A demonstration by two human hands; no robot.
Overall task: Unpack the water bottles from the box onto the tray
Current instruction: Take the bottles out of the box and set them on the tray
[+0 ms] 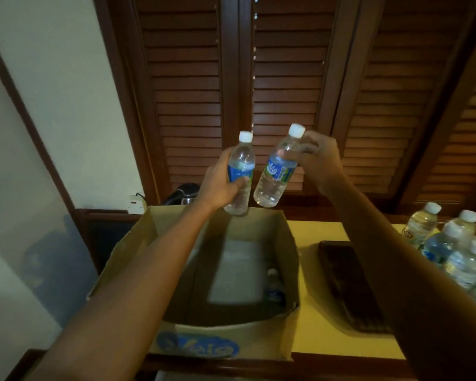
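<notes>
Holding one water bottle apiece, the person's two hands hover above the open box (272,334). The left hand (220,182) has its fingers curled round the label of the left bottle (241,171), which stands nearly upright. The right hand (318,158) grips the upper part of the right bottle (275,171), which leans with its cap to the right; the two bottles are close but apart. One more bottle (274,287) lies inside the box against its right wall, the rest of the floor bare. The dark tray (346,281) sits just right of the box on the yellow tabletop (313,334). At least five bottles cluster at the far right edge (451,248), partly cut off.
</notes>
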